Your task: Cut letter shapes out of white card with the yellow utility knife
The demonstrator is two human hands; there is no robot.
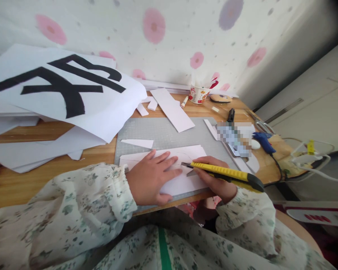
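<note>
A: Nearest thing on my head feed?
B: Patterned sleeves [107,187], then both hands. Left hand [153,176] lies palm down, fingers spread, on a white board piece [195,153].
A: Right?
B: Right hand [216,180] pinches a yellow cutter [225,171], blade out, pointing at the left fingers. I can't tell if the tip touches the board.
A: Where's the board?
B: On the grey mat [166,129], near edge of the wooden desk [22,189]. Thin white offcut [139,143] just beyond it.
A: Further out?
B: Blue glue gun [264,143] off to the right. Long white strip [171,109] overlapping the mat's far edge. Large sheet with black shapes [112,108], far left. Paper cup [198,94] further back, then a flowered curtain or wall covering [124,33].
</note>
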